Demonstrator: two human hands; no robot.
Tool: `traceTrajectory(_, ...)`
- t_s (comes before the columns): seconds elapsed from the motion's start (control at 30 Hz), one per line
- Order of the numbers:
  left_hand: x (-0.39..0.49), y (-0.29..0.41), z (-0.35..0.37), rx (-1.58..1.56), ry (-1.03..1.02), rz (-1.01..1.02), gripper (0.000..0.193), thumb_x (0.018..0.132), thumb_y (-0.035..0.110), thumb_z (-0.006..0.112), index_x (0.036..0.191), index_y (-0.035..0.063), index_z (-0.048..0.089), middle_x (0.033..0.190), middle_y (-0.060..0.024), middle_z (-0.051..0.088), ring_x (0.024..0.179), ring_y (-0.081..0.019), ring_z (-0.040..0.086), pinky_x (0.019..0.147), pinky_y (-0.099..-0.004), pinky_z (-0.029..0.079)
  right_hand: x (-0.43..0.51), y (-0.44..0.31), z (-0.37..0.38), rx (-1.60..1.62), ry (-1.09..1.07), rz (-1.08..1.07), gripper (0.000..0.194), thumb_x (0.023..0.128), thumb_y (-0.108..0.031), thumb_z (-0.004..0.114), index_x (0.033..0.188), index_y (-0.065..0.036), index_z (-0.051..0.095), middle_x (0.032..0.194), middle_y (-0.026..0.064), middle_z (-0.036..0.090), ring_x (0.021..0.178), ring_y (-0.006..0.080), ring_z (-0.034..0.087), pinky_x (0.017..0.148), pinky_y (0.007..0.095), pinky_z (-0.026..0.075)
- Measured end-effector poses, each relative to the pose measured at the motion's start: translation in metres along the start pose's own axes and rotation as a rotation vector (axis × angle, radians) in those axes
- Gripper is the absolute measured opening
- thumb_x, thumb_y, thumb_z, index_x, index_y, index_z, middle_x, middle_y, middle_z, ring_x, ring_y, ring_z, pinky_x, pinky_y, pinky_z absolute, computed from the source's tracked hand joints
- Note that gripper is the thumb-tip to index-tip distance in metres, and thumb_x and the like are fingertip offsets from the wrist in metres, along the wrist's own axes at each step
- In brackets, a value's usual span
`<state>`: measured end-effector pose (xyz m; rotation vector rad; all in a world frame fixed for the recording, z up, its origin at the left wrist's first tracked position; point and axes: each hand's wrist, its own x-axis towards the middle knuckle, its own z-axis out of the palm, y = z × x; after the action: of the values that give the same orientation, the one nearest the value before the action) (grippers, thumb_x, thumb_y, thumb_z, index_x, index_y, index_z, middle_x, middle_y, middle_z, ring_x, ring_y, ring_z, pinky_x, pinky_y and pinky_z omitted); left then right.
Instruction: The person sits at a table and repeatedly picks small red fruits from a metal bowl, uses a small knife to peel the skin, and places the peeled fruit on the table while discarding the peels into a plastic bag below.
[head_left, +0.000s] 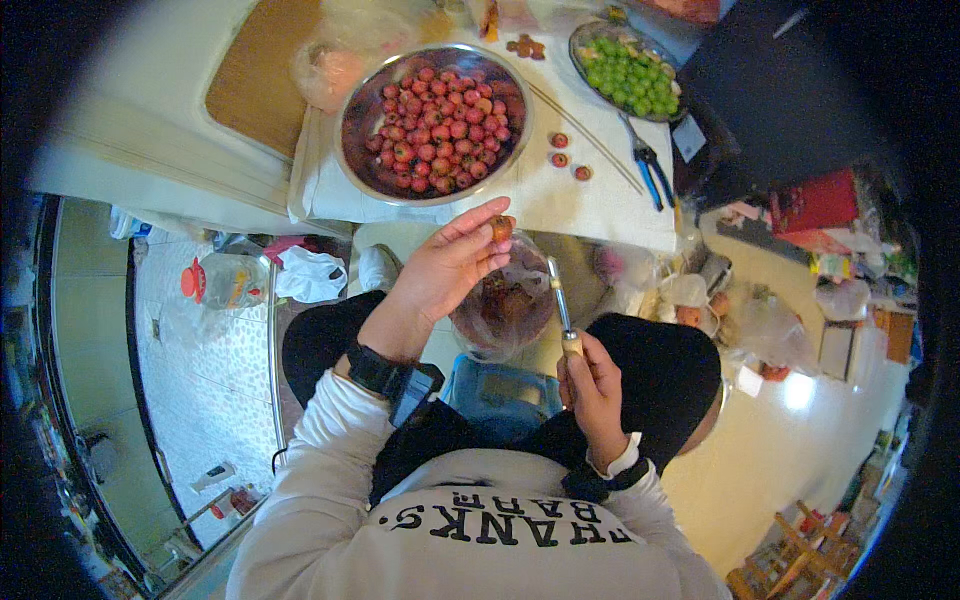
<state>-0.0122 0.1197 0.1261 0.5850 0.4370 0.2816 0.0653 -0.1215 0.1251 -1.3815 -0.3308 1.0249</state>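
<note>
My left hand (450, 262) pinches a hawthorn fruit (502, 228) between thumb and fingers, just below the near rim of a steel bowl (519, 105). Many red hawthorn fruits (442, 131) fill the bowl's middle. My right hand (591, 379) grips the wooden handle of a corer (564, 304), its metal shaft pointing up and away from me. The corer's tip is apart from the fruit. Below both hands, between my knees, stands a container lined with a clear plastic bag (517, 330), with dark reddish scraps inside.
On the white-covered table (495, 206) lie three loose hawthorns (559, 160), thin skewers (589, 135) and blue-and-black-handled pliers (651, 169). A bowl of green grapes (630, 79) stands at the far right. A blue plastic stool (502, 390) is under me; bags (765, 322) lie on the right-hand floor.
</note>
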Motion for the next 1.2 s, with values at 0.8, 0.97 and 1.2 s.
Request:
traceTrajectory(0.8, -0.001, -0.034, -0.008, 0.315, 0.088, 0.08, 0.032, 0.094, 0.016, 0.048, 0.123, 0.0035, 0.051, 0.121, -0.0146, 0.056, 0.106, -0.0215, 0.056, 0.09, -0.033, 0.045, 0.005, -0.001, 0.002, -0.299, -0.031, 0.05, 0.035, 0.089, -0.015, 0.055, 0.119, 0.002, 0.051, 0.076, 0.0029, 0.058, 0.064, 0.0063, 0.047, 0.059, 0.022, 0.041)
traceTrajectory(0.97, -0.002, -0.033, -0.006, 0.392, 0.078, 0.076, 0.033, 0.093, 0.016, 0.049, 0.124, 0.0025, 0.05, 0.12, -0.0145, 0.056, 0.107, -0.0204, 0.056, 0.09, -0.032, 0.045, 0.004, -0.002, 0.001, -0.287, -0.033, 0.062, 0.035, 0.089, -0.015, 0.055, 0.12, 0.001, 0.051, 0.072, 0.0022, 0.056, 0.062, 0.0063, 0.045, 0.057, 0.0223, 0.04)
traceTrajectory(1.2, -0.004, -0.035, -0.005, 0.566, 0.069, 0.114, 0.033, 0.093, 0.016, 0.05, 0.123, 0.0024, 0.052, 0.118, -0.0131, 0.058, 0.105, -0.0189, 0.057, 0.088, -0.0308, 0.046, 0.002, 0.002, 0.001, -0.272, -0.066, 0.026, 0.034, 0.091, -0.014, 0.052, 0.122, 0.0, 0.05, 0.071, -0.0002, 0.053, 0.057, 0.0044, 0.043, 0.052, 0.0194, 0.037)
